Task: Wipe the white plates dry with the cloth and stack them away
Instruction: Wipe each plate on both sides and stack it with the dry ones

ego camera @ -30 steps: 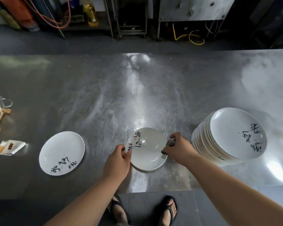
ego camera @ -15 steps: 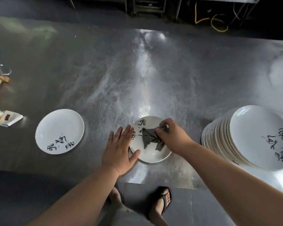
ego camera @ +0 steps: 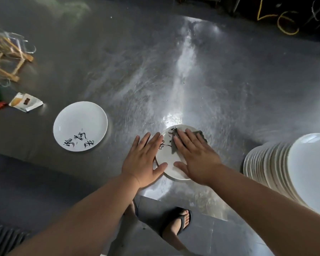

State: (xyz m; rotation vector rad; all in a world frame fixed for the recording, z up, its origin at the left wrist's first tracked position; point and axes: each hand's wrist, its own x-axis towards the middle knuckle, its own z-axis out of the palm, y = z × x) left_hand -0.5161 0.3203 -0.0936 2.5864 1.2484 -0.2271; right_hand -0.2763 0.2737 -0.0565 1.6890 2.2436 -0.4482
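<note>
On the steel desk (ego camera: 118,80), flat left hand (ego camera: 144,159) steadies the round white plate (ego camera: 167,157); flat right hand (ego camera: 194,156) presses dark grey cloth (ego camera: 201,135).

My right hand (ego camera: 194,156) is covering most of the cloth (ego camera: 201,134), only a grey corner is poking out. It's also hiding part of the plate (ego camera: 166,154) lettering. The plate stack (ego camera: 266,167) is running off the right edge, and the wooden rack (ego camera: 7,58) is smearing into blur at the left.

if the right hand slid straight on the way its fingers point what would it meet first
The right hand, flat on the cloth, would first cross the far rim of the plate; beyond, probably only bare table.
</note>
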